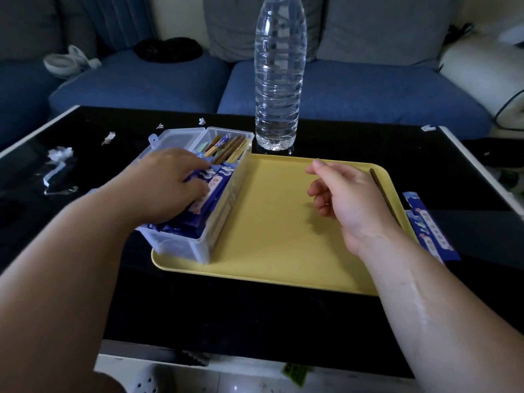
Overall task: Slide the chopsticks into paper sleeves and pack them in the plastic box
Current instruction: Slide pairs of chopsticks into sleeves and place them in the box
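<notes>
home living room | blue sofa [340,92] | black coffee table [255,313]

A glossy black table [255,316] with a pale rim carries a yellow tray [272,222], a clear water bottle [278,80] upright just behind it, blue paper sleeves [431,231] just beside its right edge, and what look like torn paper scraps [59,154] at left

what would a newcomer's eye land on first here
A bright yellow tray fills the middle of the black table, with a tall clear water bottle standing just behind it. At the tray's left edge, the left hand presses on blue paper sleeves in a clear plastic box.
</notes>
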